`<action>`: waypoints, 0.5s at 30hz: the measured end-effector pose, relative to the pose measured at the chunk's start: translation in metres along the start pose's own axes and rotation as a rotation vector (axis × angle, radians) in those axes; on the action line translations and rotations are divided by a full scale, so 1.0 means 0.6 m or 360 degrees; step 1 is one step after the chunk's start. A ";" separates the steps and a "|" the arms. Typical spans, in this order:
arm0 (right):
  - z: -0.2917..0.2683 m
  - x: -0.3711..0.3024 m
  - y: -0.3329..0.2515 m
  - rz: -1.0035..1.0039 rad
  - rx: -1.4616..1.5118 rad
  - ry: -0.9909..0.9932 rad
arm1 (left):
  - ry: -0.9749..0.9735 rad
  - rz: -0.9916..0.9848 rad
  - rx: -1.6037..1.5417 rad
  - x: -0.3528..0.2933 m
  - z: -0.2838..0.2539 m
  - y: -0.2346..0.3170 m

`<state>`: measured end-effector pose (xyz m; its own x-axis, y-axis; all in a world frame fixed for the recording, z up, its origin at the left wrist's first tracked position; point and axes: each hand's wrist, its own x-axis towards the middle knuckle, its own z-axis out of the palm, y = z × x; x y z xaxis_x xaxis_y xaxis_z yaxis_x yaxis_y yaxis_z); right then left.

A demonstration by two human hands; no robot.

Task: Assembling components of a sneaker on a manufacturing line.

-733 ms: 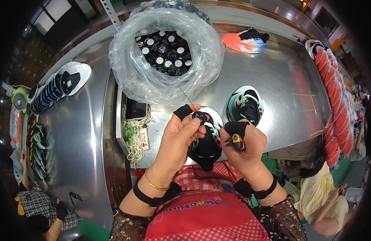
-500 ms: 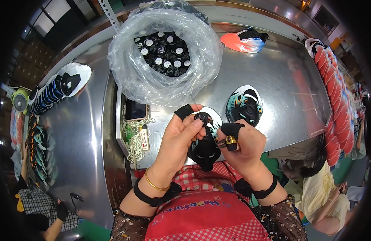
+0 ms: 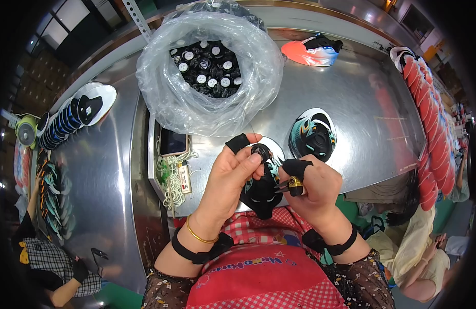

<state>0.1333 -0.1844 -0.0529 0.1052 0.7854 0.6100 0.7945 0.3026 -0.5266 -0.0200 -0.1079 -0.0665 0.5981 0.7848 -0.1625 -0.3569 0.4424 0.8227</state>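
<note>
My left hand point(image 3: 227, 177) is closed, pinching a small black round dial-like part point(image 3: 258, 151) between thumb and fingers. A thin dark strand appears to rise from the fingertips toward the bag. In my right hand point(image 3: 319, 188), fingers curled, is a small pair of snips point(image 3: 295, 186) with a yellow-and-black end, its blades toward the left. Both hands wear black finger covers. Beneath them, at the table's near edge, lies a black, white and teal shoe upper point(image 3: 262, 193), partly hidden by my left hand. A matching shoe upper point(image 3: 313, 136) rests just beyond my right hand.
A clear plastic bag point(image 3: 160, 77) holds many black parts with white discs. Beside my left wrist, a tray contains a phone point(image 3: 174, 141) and white cords point(image 3: 172, 193). An orange-blue upper point(image 3: 311, 54) lies far back; stacked red uppers point(image 3: 426, 123) line the right edge. Co-workers sit both sides.
Both hands keep nearly the same pose; the snips have shifted very slightly. The view has moved a little. At far left, a co-worker's arm reaches farther along the row of uppers.
</note>
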 end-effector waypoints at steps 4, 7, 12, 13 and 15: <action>-0.001 -0.001 0.002 -0.0019 -0.0023 0.0017 | -0.0001 0.0005 0.0001 0.001 0.003 0.000; -0.005 0.000 -0.002 -0.0032 -0.0003 0.0054 | 0.0019 0.0014 -0.0036 0.002 -0.001 -0.001; -0.003 -0.003 0.001 -0.0046 -0.0062 0.0041 | 0.0026 -0.0021 -0.0027 0.002 -0.004 -0.004; -0.004 -0.003 0.002 -0.0052 -0.0082 0.0049 | 0.0025 -0.0022 -0.0027 0.002 -0.003 -0.004; -0.004 -0.003 0.002 -0.0050 -0.0093 0.0051 | 0.0016 -0.0030 -0.0019 0.002 -0.002 -0.003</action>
<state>0.1355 -0.1868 -0.0529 0.0981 0.7581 0.6448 0.8312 0.2939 -0.4720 -0.0195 -0.1071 -0.0688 0.5974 0.7806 -0.1836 -0.3540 0.4622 0.8130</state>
